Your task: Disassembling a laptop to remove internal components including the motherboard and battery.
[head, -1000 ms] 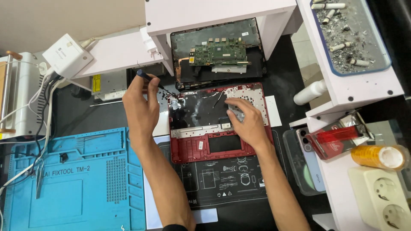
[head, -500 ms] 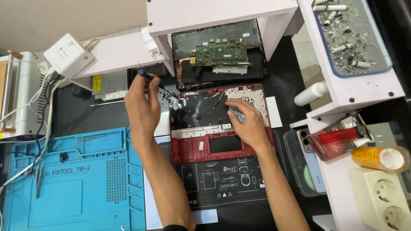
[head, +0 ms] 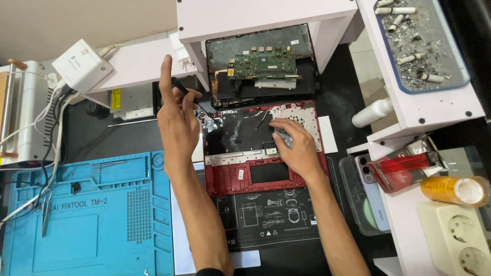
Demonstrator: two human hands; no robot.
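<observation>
An opened red laptop chassis (head: pixel 240 176) lies on a dark work mat, its black inner panel exposed. My left hand (head: pixel 176 122) hovers at the chassis's upper left corner, gripping a dark screwdriver (head: pixel 192 97) whose tip points down toward that corner; the index finger sticks straight up. My right hand (head: pixel 296 148) rests flat on the chassis's upper right part, fingers pressing near the white perforated area. Behind the chassis, a black laptop base with a green circuit board (head: pixel 263 64) sits under a white shelf.
A blue repair mat (head: pixel 87 214) lies at left, with a white machine and cables beyond it. At right are a white bottle (head: pixel 372 112), a phone (head: pixel 373 197), a red packet (head: pixel 404 166), an orange tape roll (head: pixel 452 189), a socket strip (head: pixel 458 237) and a tray of cigarette butts (head: pixel 422 43).
My left hand has lifted slightly and its index finger now points straight up. My right hand has slid a little to the right on the chassis.
</observation>
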